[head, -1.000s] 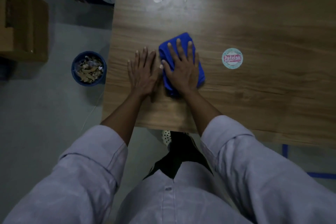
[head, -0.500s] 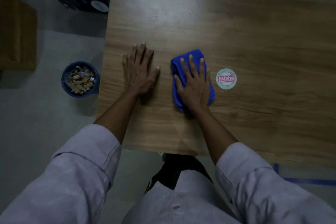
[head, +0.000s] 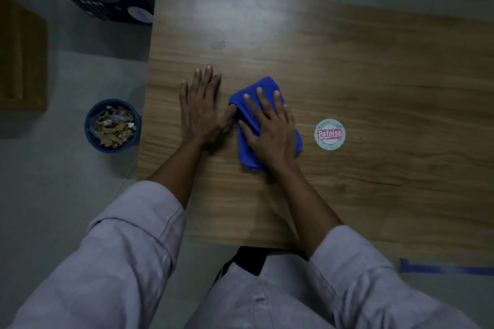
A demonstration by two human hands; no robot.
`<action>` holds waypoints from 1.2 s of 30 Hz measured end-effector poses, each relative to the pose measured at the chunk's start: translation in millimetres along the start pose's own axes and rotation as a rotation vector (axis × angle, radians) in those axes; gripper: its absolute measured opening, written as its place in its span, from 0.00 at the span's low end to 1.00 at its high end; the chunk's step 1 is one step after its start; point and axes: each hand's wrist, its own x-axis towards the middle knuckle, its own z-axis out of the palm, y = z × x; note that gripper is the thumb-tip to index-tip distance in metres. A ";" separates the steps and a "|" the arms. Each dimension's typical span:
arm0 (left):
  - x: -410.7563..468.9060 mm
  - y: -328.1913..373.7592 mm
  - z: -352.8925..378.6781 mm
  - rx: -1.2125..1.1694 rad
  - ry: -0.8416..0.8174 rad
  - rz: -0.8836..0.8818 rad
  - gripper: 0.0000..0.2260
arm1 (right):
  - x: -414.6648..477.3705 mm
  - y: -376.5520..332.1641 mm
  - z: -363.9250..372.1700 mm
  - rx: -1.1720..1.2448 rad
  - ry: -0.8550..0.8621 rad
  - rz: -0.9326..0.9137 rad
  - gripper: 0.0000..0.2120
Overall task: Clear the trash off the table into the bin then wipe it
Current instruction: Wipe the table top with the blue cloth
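Presently the blue cloth (head: 248,153) is pressed to the table (head: 374,75) under the flat, spread right hand (head: 270,128); the left hand (head: 199,107) is laid flat beside it. The nearby sticker (head: 329,134) could be snagged by wider strokes.

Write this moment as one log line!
step: wipe | right hand: pressing blue cloth on table | left hand: flat on table | bin: holds trash
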 end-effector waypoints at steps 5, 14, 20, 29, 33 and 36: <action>0.0 5.5 -4.9 -0.048 0.016 -0.021 0.30 | 47.2 18.7 1.7 0.046 0.087 0.149 0.29; 3.6 1.6 0.9 -0.069 0.064 -0.058 0.28 | 42.5 -39.1 23.7 0.335 0.066 -0.012 0.29; 3.3 7.1 3.4 0.075 0.014 -0.028 0.28 | 27.2 -1.6 7.5 0.262 0.059 -0.009 0.30; 9.5 6.1 3.0 -0.005 0.166 -0.088 0.19 | 109.3 -43.2 22.1 0.266 0.059 -0.001 0.30; 43.9 11.8 -11.8 0.036 0.219 -0.110 0.11 | 79.8 -26.0 15.3 0.295 -0.003 -0.073 0.32; 57.8 8.9 -15.6 0.071 0.163 -0.084 0.10 | 72.5 4.6 5.4 0.232 0.012 -0.082 0.32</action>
